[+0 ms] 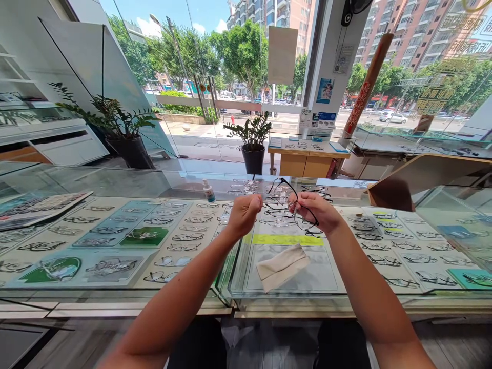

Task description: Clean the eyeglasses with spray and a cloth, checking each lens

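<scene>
My right hand is closed around a pair of thin black-framed glasses, held up above the glass counter. One lens ring stands above my fingers and an arm of the frame hangs below the hand. My left hand is closed in a fist just left of the frame; what it grips, if anything, is hidden. Below both hands a folded beige cleaning cloth lies on the counter top.
Under the glass lie several rows of spectacle frames on display trays. A small white bottle stands behind my left hand. A magazine lies at the far left. A tan angled stand sits on the right. Potted plants stand by the window.
</scene>
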{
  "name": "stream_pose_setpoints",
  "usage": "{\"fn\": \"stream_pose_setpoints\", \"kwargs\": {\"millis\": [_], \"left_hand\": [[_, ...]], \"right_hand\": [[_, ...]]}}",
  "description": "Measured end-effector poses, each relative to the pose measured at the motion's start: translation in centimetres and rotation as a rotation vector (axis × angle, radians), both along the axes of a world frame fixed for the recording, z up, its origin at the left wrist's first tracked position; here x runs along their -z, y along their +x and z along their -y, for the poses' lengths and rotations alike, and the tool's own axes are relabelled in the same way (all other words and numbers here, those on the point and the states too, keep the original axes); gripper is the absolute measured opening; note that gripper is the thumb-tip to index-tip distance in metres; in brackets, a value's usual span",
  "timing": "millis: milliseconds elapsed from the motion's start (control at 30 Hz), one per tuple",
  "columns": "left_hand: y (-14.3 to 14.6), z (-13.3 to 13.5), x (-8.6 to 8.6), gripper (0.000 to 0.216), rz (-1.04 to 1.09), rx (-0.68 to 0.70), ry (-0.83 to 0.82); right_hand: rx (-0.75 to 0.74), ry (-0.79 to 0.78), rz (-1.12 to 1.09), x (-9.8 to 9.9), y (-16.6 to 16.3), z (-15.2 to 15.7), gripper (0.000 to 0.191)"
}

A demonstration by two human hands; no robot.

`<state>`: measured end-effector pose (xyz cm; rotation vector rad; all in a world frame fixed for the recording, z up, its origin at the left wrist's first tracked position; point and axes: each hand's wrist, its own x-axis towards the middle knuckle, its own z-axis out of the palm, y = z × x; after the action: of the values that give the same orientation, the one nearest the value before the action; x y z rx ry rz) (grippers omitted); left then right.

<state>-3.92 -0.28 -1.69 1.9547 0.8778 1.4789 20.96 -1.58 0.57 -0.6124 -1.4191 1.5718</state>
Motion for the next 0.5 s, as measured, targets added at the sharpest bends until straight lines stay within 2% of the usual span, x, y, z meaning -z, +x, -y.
{"fn": "stream_pose_setpoints", "kwargs": {"millis": [200, 333, 433, 500], "left_hand": [[-0.4, 0.1, -0.5, 0.05, -0.125, -0.007, 0.179], [-0.4, 0.9, -1.4, 0.019, -0.116, -0.095, 0.318], [-0.3, 1.3, -1.6, 0.064, -0.173, -0.071, 0.43], [-0.2, 1.2, -1.5, 0.079, -0.213, -0.047, 0.481]], "right_hand": [[-0.015, -0.006, 0.075, -0.6, 0.1, 0.5, 0.031], [-0.051, 0.035, 0.119, -0.9, 0.4, 0.5, 0.033], [-0.08, 0.074, 0.151, -0.9, 0.5, 0.4, 0.033], [-0.094, 0.086, 0.159, -0.8, 0.4, 0.4, 0.032]]}}
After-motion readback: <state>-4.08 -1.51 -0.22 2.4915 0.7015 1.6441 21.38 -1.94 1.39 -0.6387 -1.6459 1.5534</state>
